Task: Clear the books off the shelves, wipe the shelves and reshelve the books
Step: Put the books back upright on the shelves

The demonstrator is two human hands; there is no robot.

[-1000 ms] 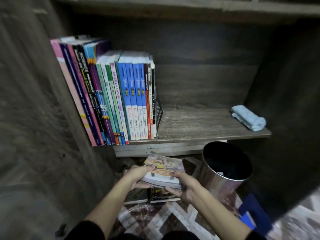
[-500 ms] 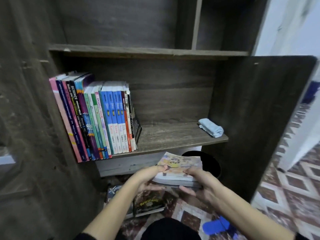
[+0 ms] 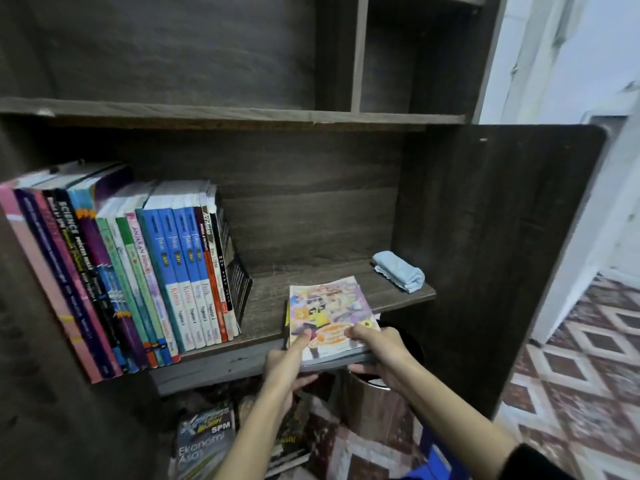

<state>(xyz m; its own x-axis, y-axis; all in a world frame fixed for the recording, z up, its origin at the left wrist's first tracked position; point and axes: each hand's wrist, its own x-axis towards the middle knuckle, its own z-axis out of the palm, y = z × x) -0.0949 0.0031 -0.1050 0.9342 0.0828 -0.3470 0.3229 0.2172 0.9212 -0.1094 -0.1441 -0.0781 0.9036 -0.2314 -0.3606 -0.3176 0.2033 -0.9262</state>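
Since a second ago I see the book stack risen to the front edge of the shelf, centre frame. My left hand and right hand each grip its near end, thumbs on top, right of the shelved books.

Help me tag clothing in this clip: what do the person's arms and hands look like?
No gloves, rings or watch show on the left hand or the right hand. Both forearms are uncovered; a black sleeve shows only high on the right arm.
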